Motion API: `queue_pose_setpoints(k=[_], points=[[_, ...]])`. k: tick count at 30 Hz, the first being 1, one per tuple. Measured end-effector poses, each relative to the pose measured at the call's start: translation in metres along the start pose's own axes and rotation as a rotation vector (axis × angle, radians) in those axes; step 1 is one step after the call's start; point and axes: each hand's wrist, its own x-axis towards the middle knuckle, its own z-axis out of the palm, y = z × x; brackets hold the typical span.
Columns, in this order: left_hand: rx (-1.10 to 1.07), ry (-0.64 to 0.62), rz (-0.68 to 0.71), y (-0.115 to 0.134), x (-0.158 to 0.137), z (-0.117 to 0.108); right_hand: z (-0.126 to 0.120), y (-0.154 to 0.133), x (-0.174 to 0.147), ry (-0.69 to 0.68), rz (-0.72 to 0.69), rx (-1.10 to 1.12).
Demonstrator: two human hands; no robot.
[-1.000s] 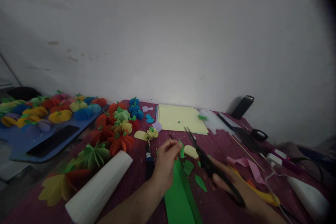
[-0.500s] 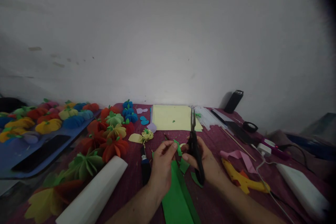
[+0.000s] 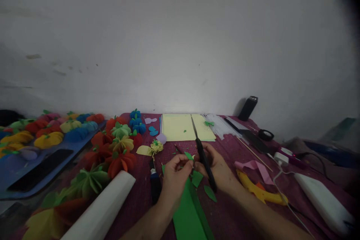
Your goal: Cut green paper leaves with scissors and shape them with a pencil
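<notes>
My left hand [image 3: 177, 174] is closed, its thumb and fingers pinching a small green paper piece [image 3: 188, 155]. In my right hand [image 3: 215, 165] is a pair of black-handled scissors [image 3: 203, 157]; the blades point away from me and look closed. The fingertips of both hands are close together, and whether the right fingers touch the green piece too I cannot tell. Under my hands lies a long green paper sheet [image 3: 188, 213]. Cut green pieces lie beside it, one a leaf shape [image 3: 209, 193] and another a wider scrap [image 3: 197, 178].
Paper pumpkins [image 3: 122, 163] in several colours fill the left side, near a white roll [image 3: 102, 208] and a phone [image 3: 41, 170]. Pale yellow sheets [image 3: 177, 125] lie at the back. On the right are a yellow glue gun [image 3: 261, 194], a pink strip [image 3: 254, 167], a cable and a black can [image 3: 248, 108].
The scissors have tilted left, from nearly upright, and their blades have come together. My hands have drawn closer, and the small green piece has turned in my fingers.
</notes>
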Motion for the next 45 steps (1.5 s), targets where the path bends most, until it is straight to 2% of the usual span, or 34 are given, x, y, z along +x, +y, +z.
queue_pose_setpoints(k=[6, 11, 15, 20, 22, 25, 29, 35, 45], points=[[0.14, -0.063, 0.009, -0.004, 0.002, -0.003, -0.01, -0.003, -0.001, -0.051, -0.002, -0.058], [0.139, -0.062, -0.012, -0.004, 0.003, -0.002, -0.009, -0.001, 0.0, -0.063, -0.039, -0.076], [0.087, -0.045, -0.033, 0.0, 0.003, -0.005, -0.014, -0.009, -0.006, -0.088, -0.018, -0.109], [-0.105, 0.005, -0.056, 0.006, 0.004, -0.007, -0.041, -0.021, -0.034, -0.288, 0.097, -0.312], [-0.17, 0.016, -0.084, 0.007, 0.003, -0.006, -0.052, -0.018, -0.046, -0.366, 0.142, -0.402], [-0.225, 0.025, -0.117, 0.008, 0.001, -0.004, -0.063, -0.007, -0.058, -0.413, 0.153, -0.528], [-0.239, 0.024, -0.131, 0.006, -0.001, -0.002, -0.068, 0.003, -0.065, -0.348, 0.14, -0.646], [-0.21, 0.016, -0.098, 0.0, 0.0, -0.001, -0.061, -0.005, -0.063, -0.244, 0.102, -0.664], [-0.052, -0.014, -0.033, -0.004, -0.002, -0.003, -0.057, -0.008, -0.057, -0.209, 0.047, -0.683]])
